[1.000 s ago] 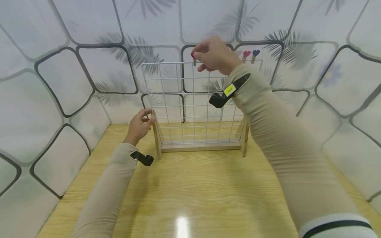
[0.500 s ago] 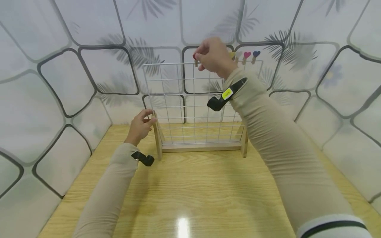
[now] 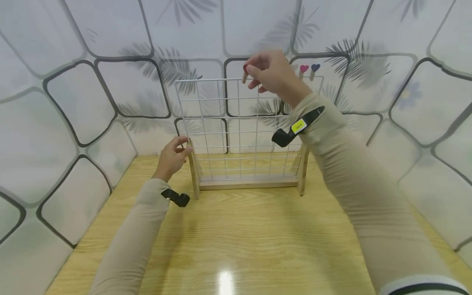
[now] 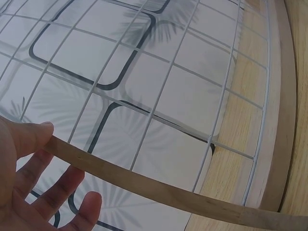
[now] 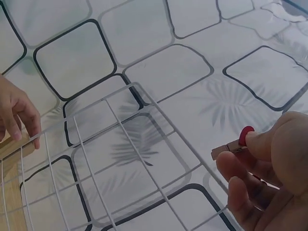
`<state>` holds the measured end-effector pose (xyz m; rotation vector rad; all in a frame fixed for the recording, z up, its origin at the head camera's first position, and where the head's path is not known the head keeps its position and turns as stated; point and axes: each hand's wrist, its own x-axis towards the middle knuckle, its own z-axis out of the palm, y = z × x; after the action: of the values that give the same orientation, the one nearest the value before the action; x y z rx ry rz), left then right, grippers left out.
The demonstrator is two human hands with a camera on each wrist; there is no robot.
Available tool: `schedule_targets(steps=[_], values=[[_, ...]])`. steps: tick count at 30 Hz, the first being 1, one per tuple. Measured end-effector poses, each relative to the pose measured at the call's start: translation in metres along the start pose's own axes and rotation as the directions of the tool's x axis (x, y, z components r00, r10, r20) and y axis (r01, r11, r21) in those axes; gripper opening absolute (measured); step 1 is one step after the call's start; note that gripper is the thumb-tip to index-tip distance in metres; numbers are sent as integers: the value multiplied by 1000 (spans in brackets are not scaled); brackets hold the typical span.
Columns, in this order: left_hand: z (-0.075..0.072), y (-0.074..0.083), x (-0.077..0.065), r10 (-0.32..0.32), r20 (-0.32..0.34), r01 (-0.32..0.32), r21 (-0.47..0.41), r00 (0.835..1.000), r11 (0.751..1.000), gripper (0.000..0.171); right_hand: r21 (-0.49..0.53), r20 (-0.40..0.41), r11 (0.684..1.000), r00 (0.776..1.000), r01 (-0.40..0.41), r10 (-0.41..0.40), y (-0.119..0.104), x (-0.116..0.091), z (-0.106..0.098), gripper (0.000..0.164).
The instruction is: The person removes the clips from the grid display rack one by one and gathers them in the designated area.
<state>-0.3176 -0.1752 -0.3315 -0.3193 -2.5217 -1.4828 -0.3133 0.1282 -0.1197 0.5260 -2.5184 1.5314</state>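
My right hand pinches a small wooden clothespin with a red heart between thumb and forefinger, at the top wire of a white grid rack. The clothespin tilts, its wooden end pointing down-left in the head view. In the right wrist view it shows beside the top wire. On the rack's left side my left hand holds the wooden upright, thumb on one side and fingers on the other. Clothespins with a pink heart and a dark blue heart stand on the top wire, right of my right hand.
The rack stands on a wooden base bar toward the back of a wood-grain table. Close behind it rises a patterned wall, with more wall at both sides. A wooden leg supports its right end.
My right hand has shifted slightly right with the red-heart clothespin, which went from upright to tilted. A yellow-heart clothespin seen half a second ago is now hidden. The left hand stays put.
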Motion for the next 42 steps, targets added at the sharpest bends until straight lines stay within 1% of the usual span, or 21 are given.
schedule_targets(steps=[5, 10, 15, 22, 29, 34, 39, 42], values=[[-4, -2, 2, 10, 0, -10, -6, 1000, 1000, 43, -65, 28, 998, 999, 28, -26, 9, -11, -6, 24], [-4, -1, 2, 18, -12, -18, -12, 1000, 1000, 41, -135, 51, 990, 998, 34, -28, 22, -20, -17, 29], [-4, 0, 1, 2, -7, -2, -14, 1000, 1000, 42, -139, 59, 990, 998, 12, -3, 41, -31, -28, 32], [-6, -1, -1, -3, -4, 3, -11, 1000, 1000, 43, -149, 46, 988, 998, -43, 50, 76, -45, -43, 34], [-4, 0, 1, 1, 1, -1, -19, 1000, 1000, 43, -145, 21, 985, 995, -92, 96, 111, -64, -61, 35], [-1, 1, 2, 3, 2, -3, -22, 1000, 1000, 43, -126, 2, 982, 990, -142, 143, 136, -78, -73, 36], [0, 1, 1, -1, 6, 1, -21, 1000, 1000, 43, -137, -15, 974, 983, -181, 181, 166, -92, -86, 35], [0, 1, 1, -5, 10, 5, -15, 1000, 1000, 44, -135, -12, 970, 979, -203, 203, 185, -99, -94, 35]])
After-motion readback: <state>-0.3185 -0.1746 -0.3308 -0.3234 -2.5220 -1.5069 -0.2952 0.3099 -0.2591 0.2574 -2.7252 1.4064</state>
